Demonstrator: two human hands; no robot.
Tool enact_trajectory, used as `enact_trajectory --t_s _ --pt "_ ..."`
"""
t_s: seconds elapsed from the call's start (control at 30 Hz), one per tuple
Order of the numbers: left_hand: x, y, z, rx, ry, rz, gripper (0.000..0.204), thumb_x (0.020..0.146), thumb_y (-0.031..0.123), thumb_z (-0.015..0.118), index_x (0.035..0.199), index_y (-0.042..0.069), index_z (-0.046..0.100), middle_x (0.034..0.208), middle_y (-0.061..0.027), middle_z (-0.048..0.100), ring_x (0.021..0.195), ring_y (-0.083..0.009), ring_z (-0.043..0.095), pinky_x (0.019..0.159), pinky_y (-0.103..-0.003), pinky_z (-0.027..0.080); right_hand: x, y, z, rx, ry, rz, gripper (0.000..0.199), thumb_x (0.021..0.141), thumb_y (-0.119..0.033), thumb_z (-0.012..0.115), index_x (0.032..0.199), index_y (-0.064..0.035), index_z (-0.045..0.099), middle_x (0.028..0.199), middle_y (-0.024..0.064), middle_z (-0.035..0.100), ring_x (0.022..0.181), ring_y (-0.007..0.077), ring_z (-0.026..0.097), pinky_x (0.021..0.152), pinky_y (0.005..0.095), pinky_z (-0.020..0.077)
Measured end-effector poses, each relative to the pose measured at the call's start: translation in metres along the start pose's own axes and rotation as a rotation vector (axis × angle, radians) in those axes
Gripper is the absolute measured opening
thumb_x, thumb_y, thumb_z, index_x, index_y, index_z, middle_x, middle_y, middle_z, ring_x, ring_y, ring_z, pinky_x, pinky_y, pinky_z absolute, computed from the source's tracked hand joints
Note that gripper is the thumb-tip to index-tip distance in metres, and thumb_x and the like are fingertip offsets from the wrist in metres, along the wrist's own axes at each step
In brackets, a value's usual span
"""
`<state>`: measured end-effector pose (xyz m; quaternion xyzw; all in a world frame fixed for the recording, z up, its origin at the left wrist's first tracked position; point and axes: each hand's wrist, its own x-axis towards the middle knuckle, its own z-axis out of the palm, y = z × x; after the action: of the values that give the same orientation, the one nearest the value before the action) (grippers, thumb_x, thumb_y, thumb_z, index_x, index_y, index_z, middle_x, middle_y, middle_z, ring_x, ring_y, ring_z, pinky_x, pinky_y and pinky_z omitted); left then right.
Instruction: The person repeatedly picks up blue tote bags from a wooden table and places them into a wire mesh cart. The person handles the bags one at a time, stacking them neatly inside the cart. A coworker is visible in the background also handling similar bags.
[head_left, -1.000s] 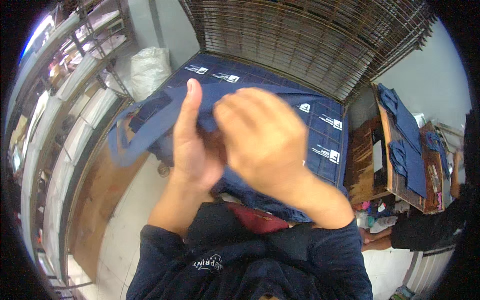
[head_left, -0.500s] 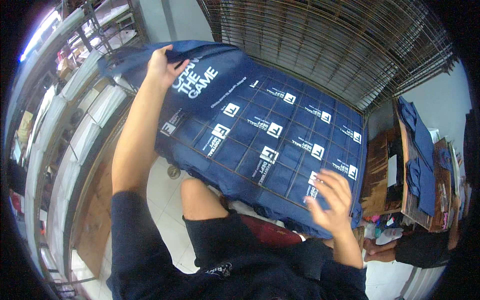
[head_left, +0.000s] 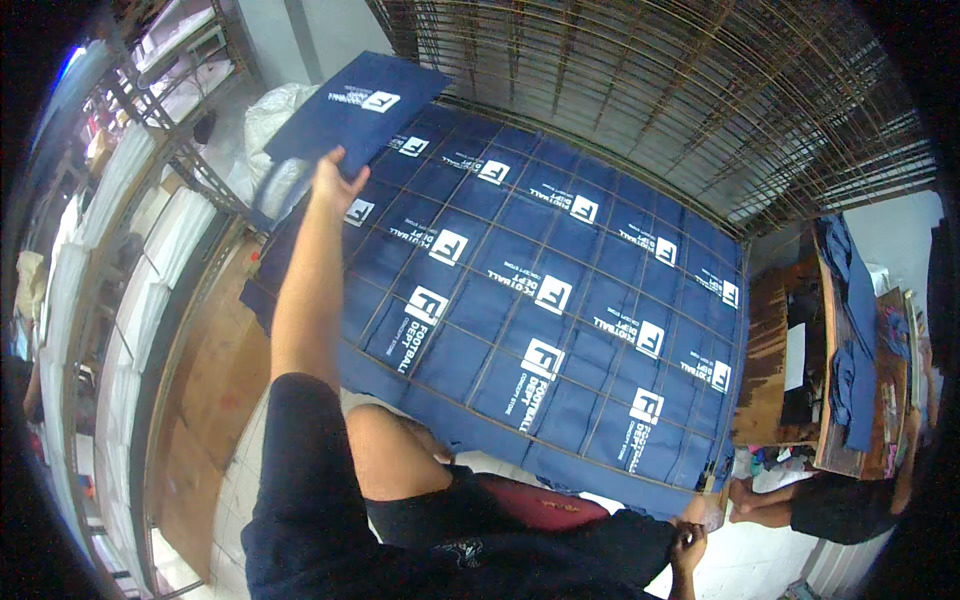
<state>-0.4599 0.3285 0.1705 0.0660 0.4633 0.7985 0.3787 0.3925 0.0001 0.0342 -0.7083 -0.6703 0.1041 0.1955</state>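
Blue bag (head_left: pixel 345 112) slants lengthwise, near left to far right; left hand (head_left: pixel 338 182) touches its edge, grip unclear to me; right hand (head_left: pixel 688 545) loosely curled, contents hidden.

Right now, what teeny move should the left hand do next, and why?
Maybe draw the left hand back slightly, with the navy printed bag at its fingertips. In this view the bag sticks out past the far-left edge of the navy printed spread, overlapping the white sack. I can't tell how firm the grip is.
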Motion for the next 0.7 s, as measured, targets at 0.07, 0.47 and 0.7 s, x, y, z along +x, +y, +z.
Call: enact_trajectory --t_s 0.07,0.47,0.7 --pt "0.046 -0.036 -0.049 0.057 0.034 -0.174 0.040 0.082 0.014 0.056 0.120 0.009 0.043 0.123 -0.0094 0.042 0.103 -0.0296 0.048 0.084 -0.043 0.048 0.006 -0.001 0.008 -0.051 0.047 0.006 0.009 0.075 -0.003 0.061 0.079 0.0034 0.057 0.082 0.0146 0.053 0.078 0.0263 0.055 0.066 0.0345 0.0465" --pt "0.060 -0.066 -0.016 0.215 0.307 -0.065 0.047 0.075 -0.008 0.055 0.118 0.000 0.038 0.114 -0.0152 0.048 0.102 -0.0285 0.053 0.084 -0.045 0.051 0.004 0.016 0.024 -0.003 0.126 0.111 0.009 0.080 -0.003 0.059 0.083 0.0032 0.053 0.091 0.0143 0.045 0.075 0.0256 0.051 0.065 0.0345 0.0451" --pt "0.092 -0.082 -0.017 0.219 0.283 -0.057 0.049 0.075 -0.007 0.060 0.119 -0.002 0.039 0.114 -0.0176 0.049 0.099 -0.0306 0.055 0.079 -0.045 0.051 0.007 0.030 0.024 -0.074 0.055 0.135 0.013 0.077 -0.001 0.058 0.088 0.0055 0.053 0.093 0.0144 0.045 0.079 0.0268 0.051 0.071 0.0350 0.0458"
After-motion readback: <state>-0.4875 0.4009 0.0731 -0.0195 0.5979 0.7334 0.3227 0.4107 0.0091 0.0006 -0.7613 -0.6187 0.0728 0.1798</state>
